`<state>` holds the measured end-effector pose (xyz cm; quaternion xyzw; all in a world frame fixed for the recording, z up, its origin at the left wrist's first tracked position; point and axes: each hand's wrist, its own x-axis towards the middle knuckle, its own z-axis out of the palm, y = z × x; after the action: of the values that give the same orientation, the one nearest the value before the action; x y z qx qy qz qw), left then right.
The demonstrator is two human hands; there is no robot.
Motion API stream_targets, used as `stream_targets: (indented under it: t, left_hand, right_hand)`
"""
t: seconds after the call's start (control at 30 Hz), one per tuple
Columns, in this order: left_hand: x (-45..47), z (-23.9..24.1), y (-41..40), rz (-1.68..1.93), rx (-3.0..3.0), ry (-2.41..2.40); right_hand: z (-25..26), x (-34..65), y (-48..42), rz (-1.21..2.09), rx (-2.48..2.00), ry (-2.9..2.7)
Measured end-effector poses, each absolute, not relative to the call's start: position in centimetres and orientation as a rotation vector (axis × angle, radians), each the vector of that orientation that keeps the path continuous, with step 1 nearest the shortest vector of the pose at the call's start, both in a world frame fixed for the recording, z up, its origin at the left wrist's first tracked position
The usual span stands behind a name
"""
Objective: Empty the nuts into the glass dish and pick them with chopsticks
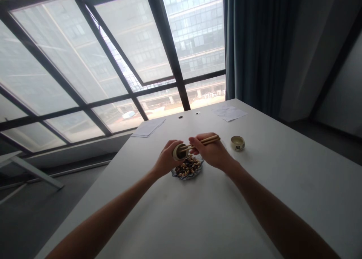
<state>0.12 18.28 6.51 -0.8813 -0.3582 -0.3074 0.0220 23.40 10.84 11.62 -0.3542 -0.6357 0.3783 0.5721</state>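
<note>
My left hand (pixel 166 159) is wrapped round a small pale cup (pixel 175 153), tilted with its mouth toward my right hand. In my right hand (pixel 210 151) is a pair of chopsticks (pixel 210 140), their tips reaching into the cup's mouth. What lies inside the cup is too dark to make out. Just below both hands stands a scallop-edged dish (pixel 185 178) filled with mixed nuts or beans (pixel 188 167), brown, dark and pale. To the right of my right hand sits a second small cup (pixel 237 142) with a dark mark on its side.
The white table (pixel 181 221) carries loose papers (pixel 148 127) at the far left and more sheets (pixel 230 112) at the far right. Two small round fittings lie near its far edge. Beyond are large windows and a dark curtain (pixel 254 51). A pale table leg (pixel 36 172) stands at left.
</note>
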Motion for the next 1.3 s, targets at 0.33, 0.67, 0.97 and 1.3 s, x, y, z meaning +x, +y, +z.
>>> stream_targets:
  t: [0.33, 0.67, 0.97, 1.3]
  left_hand:
    - [-0.1, 6.5, 18.1, -0.797, -2.682, -0.996]
    - [-0.3, 6.6, 18.9, -0.856, -2.631, -1.125]
    - [-0.2, 6.6, 19.0, -0.801, -2.645, -1.14]
    - [-0.9, 6.6, 19.2, -0.801, -2.624, -0.918]
  right_hand:
    - [10.6, 22.8, 11.4, 0.919, -0.978, -1.442]
    - [9.0, 22.4, 12.2, 0.671, -0.89, -1.594]
    - [8.7, 22.2, 12.4, 0.689, -0.82, -1.667]
    - [10.0, 22.2, 11.5, 0.954, -0.818, -1.59]
